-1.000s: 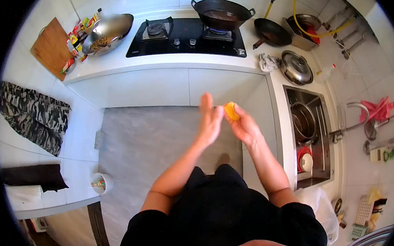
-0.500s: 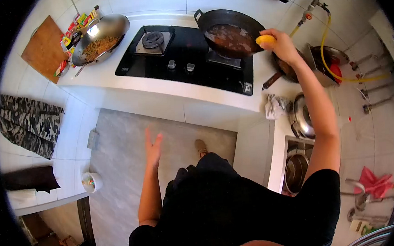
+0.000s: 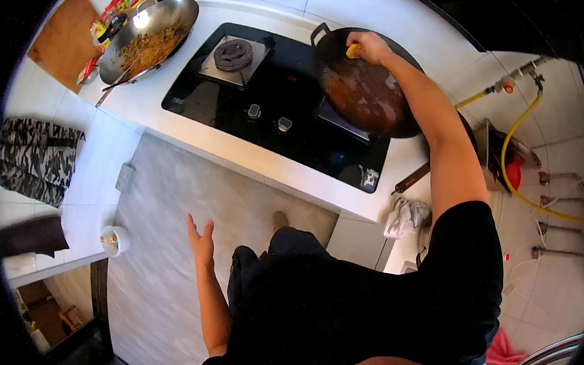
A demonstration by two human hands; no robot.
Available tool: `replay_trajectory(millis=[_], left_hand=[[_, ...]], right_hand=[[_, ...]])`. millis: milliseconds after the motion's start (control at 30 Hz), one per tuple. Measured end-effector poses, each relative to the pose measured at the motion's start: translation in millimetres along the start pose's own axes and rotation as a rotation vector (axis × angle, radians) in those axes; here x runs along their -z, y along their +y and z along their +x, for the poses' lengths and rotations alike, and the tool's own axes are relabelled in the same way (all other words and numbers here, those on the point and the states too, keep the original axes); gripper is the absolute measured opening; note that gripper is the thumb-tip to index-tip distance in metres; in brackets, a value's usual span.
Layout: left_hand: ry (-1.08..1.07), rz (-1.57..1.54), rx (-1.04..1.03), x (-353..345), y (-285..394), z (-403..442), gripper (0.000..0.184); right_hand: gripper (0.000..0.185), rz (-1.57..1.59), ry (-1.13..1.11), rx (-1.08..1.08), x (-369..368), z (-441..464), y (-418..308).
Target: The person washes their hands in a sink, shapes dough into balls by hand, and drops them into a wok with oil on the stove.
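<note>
My right hand [image 3: 370,46] is closed around a small yellow sponge [image 3: 353,51] at the far inner wall of a dark wok [image 3: 365,101]. The wok sits on the right burner of the black gas stove [image 3: 292,82], with brownish liquid and patches of foam inside. Part of its right side is covered by my forearm. My left hand [image 3: 202,242] hangs over the grey floor, fingers spread, holding nothing.
A steel wok [image 3: 182,15] with shredded food stands on the left counter, near a wooden board [image 3: 63,46]. Right of the stove are a pan handle [image 3: 412,178], a crumpled cloth [image 3: 406,217] and a yellow hose [image 3: 513,135]. A white bin [image 3: 116,241] stands on the floor.
My right hand has moved with the sponge from the wok's right rim to its far inner wall. The view has turned and shifted. My left hand stays low and open.
</note>
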State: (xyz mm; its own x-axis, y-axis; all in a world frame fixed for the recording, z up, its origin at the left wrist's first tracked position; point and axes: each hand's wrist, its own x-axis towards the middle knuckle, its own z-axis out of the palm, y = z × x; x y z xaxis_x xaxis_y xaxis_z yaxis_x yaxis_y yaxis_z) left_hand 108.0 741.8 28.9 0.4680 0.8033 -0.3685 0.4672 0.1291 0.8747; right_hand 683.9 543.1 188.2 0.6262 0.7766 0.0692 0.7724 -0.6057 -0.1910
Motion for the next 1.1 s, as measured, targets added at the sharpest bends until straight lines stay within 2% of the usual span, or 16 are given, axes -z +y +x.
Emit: replay_trajectory(millis=[33,133,300,367,533,633,700,733,767,800,833,867,900,1033,1100], left_hand=[[0.023,0.004,0.026,1.4,-2.6,1.2,0.073],[0.065,0.020,0.079,7.8,-8.5,2.5,0.073],[0.072,-0.006,0.087,21.9,-26.2,12.3,0.072],[0.046,-0.006,0.084,26.4,-21.2,20.5,0.070],[-0.073,0.036,-0.044,31.1,-13.3,45.4,0.066],[-0.193,0.045,-0.155,30.3,-13.9,57.8,0.064],[-0.287,0.073,-0.245,27.7,-19.0,58.2,0.061],[-0.359,0.043,-0.259,25.8,-19.2,54.6,0.058],[-0.432,0.016,-0.269,25.1,-21.3,48.0,0.056],[-0.508,-0.006,-0.275,24.7,-24.7,40.7,0.054],[-0.578,-0.044,-0.278,23.8,-33.0,32.6,0.052],[-0.655,-0.082,-0.279,22.6,-41.4,22.5,0.050],[-0.727,-0.077,-0.273,23.3,-43.1,6.8,0.049],[-1.009,-0.038,-0.198,48.6,-72.8,-78.8,0.044],[-1.145,0.005,-0.181,63.2,-84.8,-118.1,0.041]], right_hand=[[0.025,-0.061,-0.022,0.104,-12.4,12.9,11.2],[0.028,-0.131,-0.076,0.191,-32.5,33.3,23.8],[0.027,-0.001,0.092,0.178,-33.9,30.9,33.9],[0.031,-0.039,0.142,0.135,-5.6,20.1,20.6],[0.029,-0.043,0.299,0.231,108.2,-49.0,-38.1],[0.027,-0.058,0.313,-0.023,187.4,-146.2,-133.8],[0.023,-0.001,0.354,-0.098,212.3,-218.7,-174.0],[0.021,-0.055,0.387,-0.050,218.9,-261.0,-196.7],[0.020,-0.031,0.390,-0.211,224.7,-302.5,-223.1],[0.021,0.070,0.401,-0.395,224.5,-340.8,-254.8],[0.022,-0.085,0.408,-0.398,222.2,-381.7,-274.2],[0.029,-0.019,0.428,-0.366,208.4,-439.2,-252.7],[0.030,-0.019,0.406,-0.469,203.6,-485.6,-275.2],[0.032,0.035,0.373,-0.845,170.8,-646.3,-401.4],[0.032,0.013,0.494,-0.905,153.7,-712.5,-472.7]])
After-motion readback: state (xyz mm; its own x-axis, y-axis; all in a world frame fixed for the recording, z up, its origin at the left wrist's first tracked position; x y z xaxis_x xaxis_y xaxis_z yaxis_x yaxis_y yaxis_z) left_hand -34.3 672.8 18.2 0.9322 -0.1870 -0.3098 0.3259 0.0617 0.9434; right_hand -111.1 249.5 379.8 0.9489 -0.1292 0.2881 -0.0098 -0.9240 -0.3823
